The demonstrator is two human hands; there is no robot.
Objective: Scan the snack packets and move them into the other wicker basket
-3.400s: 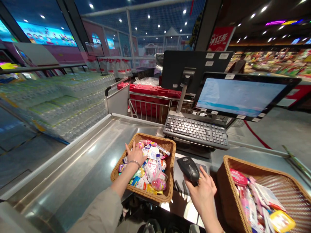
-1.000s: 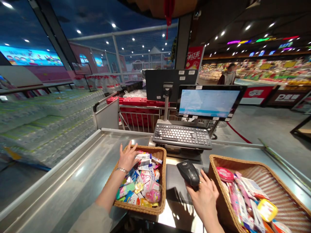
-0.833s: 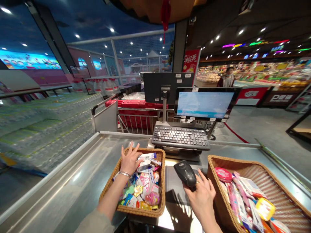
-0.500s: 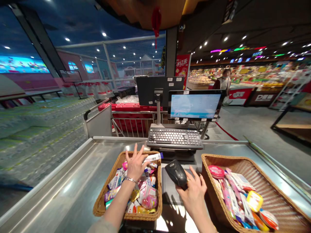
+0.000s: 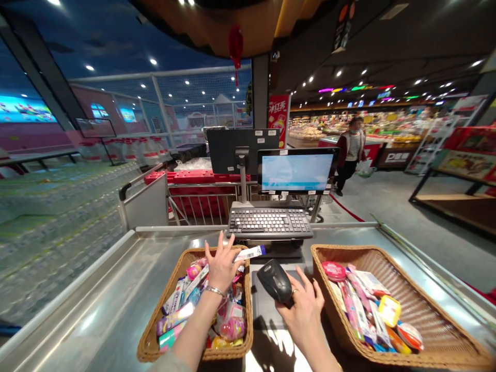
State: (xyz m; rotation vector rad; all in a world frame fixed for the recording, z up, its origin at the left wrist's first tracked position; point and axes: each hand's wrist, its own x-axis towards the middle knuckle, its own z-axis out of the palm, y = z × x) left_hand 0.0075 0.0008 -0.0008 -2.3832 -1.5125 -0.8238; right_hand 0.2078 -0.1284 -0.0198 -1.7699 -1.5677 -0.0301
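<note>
My left hand (image 5: 222, 266) is above the left wicker basket (image 5: 145, 345), pinching a slim white and blue candy packet (image 5: 250, 252) by its left end. A barcode shows on the packet's upturned side. My right hand (image 5: 306, 305) grips a black barcode scanner (image 5: 274, 280), whose head points up and left toward the packet, apart from it. Under my left hand, the left basket is full of mixed sweets, among them a pink round toy candy (image 5: 232, 328) and a purple packet (image 5: 175, 318). The right wicker basket (image 5: 437, 323) holds sweets too, with a pink round tin (image 5: 334, 270) at its back left.
A keyboard (image 5: 271, 221) and a lit monitor (image 5: 298, 173) stand behind the baskets on the metal counter (image 5: 112, 289). Beyond are a cart with red crates (image 5: 201, 199) and stacked bottled water (image 5: 58, 222). A person (image 5: 351, 152) with a plastic bag is in the aisle.
The view has shifted slightly to the right. My hands keep the packet and the scanner in nearly the same pose. The person in the aisle now shows more fully beside the monitor.
</note>
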